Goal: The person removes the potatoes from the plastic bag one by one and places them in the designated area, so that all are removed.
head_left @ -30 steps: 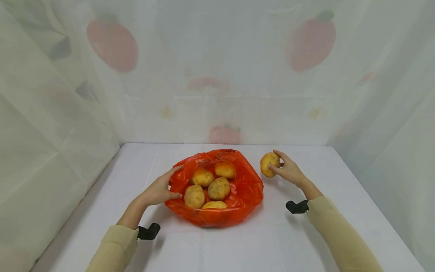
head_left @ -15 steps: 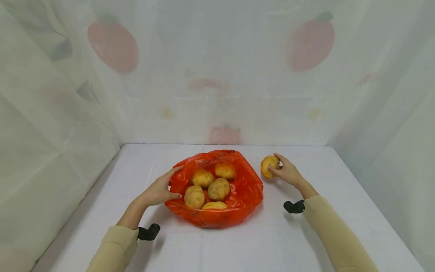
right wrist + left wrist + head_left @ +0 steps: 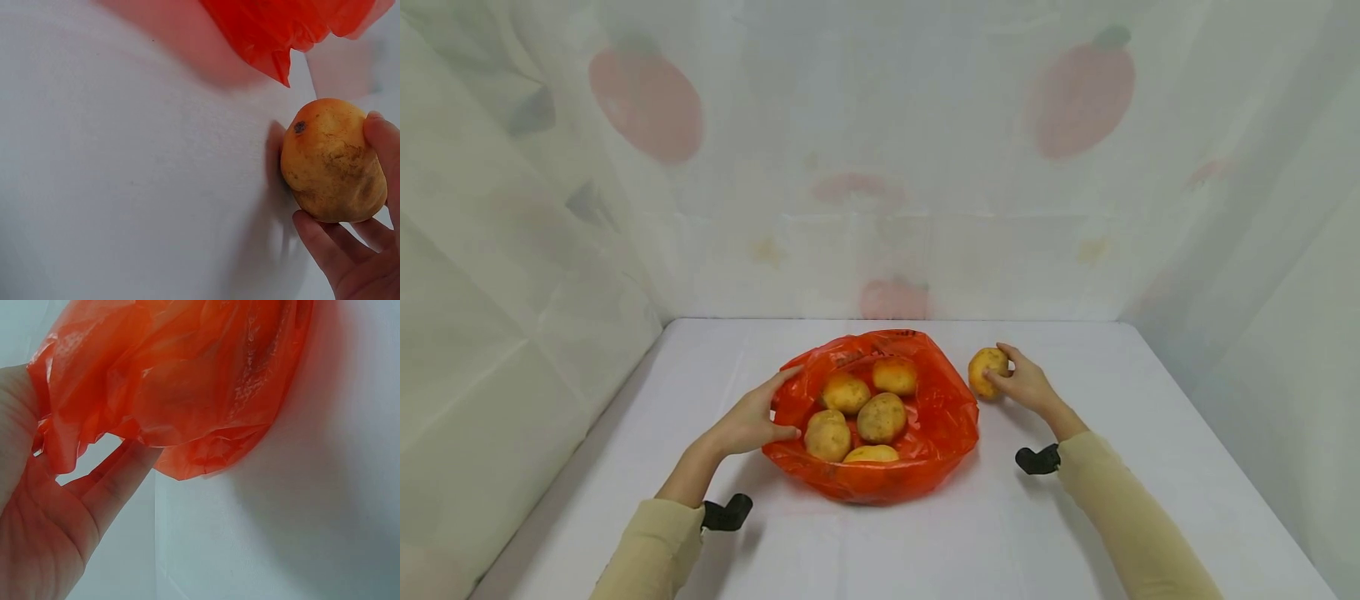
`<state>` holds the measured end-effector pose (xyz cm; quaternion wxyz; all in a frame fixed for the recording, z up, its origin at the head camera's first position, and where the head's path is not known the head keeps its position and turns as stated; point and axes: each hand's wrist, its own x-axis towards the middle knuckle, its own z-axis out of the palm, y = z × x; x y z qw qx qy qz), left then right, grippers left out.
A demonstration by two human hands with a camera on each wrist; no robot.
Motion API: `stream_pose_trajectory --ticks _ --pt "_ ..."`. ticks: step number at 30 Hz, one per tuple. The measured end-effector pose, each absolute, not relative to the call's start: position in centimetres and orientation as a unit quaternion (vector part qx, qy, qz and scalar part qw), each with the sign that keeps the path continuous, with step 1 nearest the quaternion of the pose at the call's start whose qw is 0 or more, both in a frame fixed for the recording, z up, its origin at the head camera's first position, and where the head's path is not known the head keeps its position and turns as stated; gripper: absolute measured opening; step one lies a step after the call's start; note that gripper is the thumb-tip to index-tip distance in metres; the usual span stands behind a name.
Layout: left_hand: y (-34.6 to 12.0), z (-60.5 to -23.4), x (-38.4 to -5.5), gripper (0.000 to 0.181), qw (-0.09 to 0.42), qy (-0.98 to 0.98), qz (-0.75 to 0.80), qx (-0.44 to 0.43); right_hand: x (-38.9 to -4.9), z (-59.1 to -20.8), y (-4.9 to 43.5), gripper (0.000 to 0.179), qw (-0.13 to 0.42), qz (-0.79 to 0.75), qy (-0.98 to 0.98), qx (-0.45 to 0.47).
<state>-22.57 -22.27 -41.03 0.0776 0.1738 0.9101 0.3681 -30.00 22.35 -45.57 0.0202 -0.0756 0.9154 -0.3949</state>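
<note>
Potato was just beside the red bag, at its two o'clock, clamped between the right hand's thumb and fingers; the left hand, farther from it, touched the bag at nine o'clock, its fingers apart.

red bag, yellow potatoes, brown-flecked; beige sleeves.

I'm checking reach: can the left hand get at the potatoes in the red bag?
Likely yes: the red plastic bag gapes open, and the nearest potato lies uncovered just inside, near the left hand.
</note>
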Motion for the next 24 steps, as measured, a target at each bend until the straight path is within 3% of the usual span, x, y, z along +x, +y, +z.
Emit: stream_pose_trajectory --ticks 24 --pt "-22.28 -41.13 -22.85 0.087 0.082 0.911 0.366 0.17 -29.69 -45.71 21.46 0.079 0.01 -0.399 0.913 -0.081"
